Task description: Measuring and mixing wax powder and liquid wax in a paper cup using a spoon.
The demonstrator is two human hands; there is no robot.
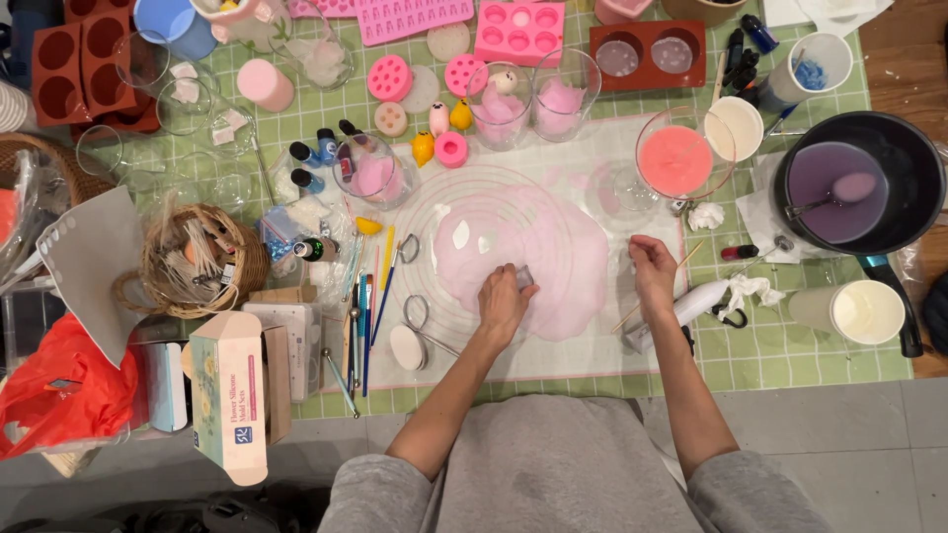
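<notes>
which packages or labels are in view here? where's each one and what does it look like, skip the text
Cardboard box: lower left beside the mat, rectangular, peach-and-white with teal side, flap open.
Small bottle: right of the wicker basket, dark, lying down, pale label.
Orange plastic bag: far left edge, crumpled, no label visible.
No screens or signs.

Pale pink spill on a white mat; green-checked cloth; purple liquid in black pot.

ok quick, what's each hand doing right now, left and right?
Left hand: curled shut on a small clear scraper, pressed to the pink spill on the mat.
Right hand: fingers bent, resting on the mat's edge; holding anything cannot be told.
</notes>
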